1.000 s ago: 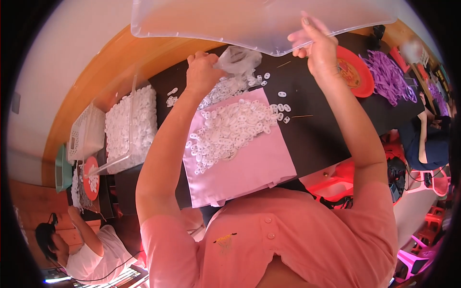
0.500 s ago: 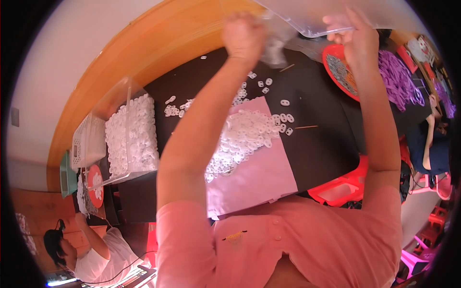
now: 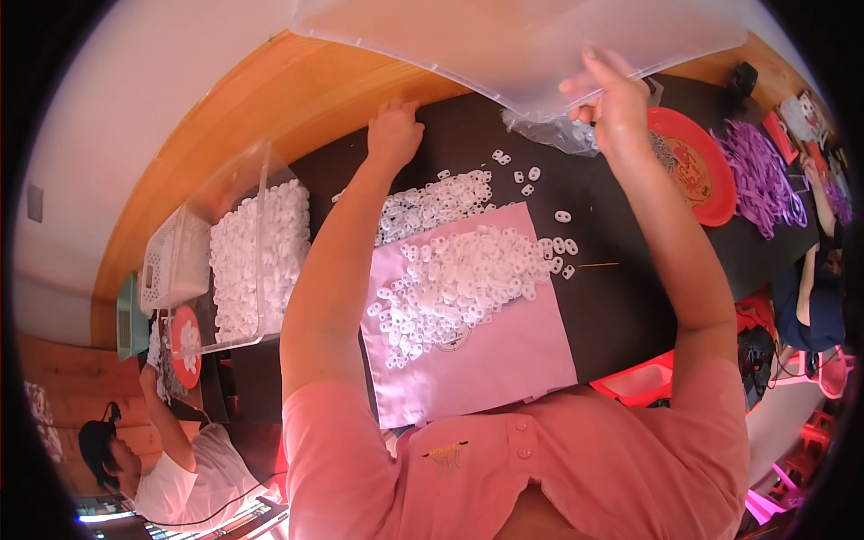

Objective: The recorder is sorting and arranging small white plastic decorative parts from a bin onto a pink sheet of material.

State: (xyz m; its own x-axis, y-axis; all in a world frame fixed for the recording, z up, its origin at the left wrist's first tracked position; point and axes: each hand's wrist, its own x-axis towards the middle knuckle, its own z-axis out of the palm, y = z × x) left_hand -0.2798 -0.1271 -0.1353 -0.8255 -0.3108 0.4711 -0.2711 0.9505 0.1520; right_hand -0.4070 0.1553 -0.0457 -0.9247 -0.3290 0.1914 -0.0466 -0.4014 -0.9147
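My right hand [image 3: 619,112] grips the edge of a large translucent plastic bin or lid [image 3: 504,45], held up at the far side; its full shape runs out of view. My left hand [image 3: 394,137] reaches to the table's far edge, palm down, fingers pointing away and slightly apart, with nothing visible in it. Between my arms, a heap of small white two-hole plastic pieces [image 3: 477,265] lies on a pink cloth bag [image 3: 486,360]. More white pieces [image 3: 436,202] lie just beyond the bag, near my left forearm.
At left stand a clear bin [image 3: 261,243] full of white pieces and a white basket [image 3: 175,261]. At right are a red plate [image 3: 720,193], purple straps [image 3: 760,175] and a crumpled clear bag [image 3: 558,133]. A thin stick [image 3: 598,265] lies nearby. Other people work at both sides.
My left hand has come down and left, from a closed pose near the clear bag to the far table edge. The translucent plastic has swung left and spreads wider, still in my right hand.
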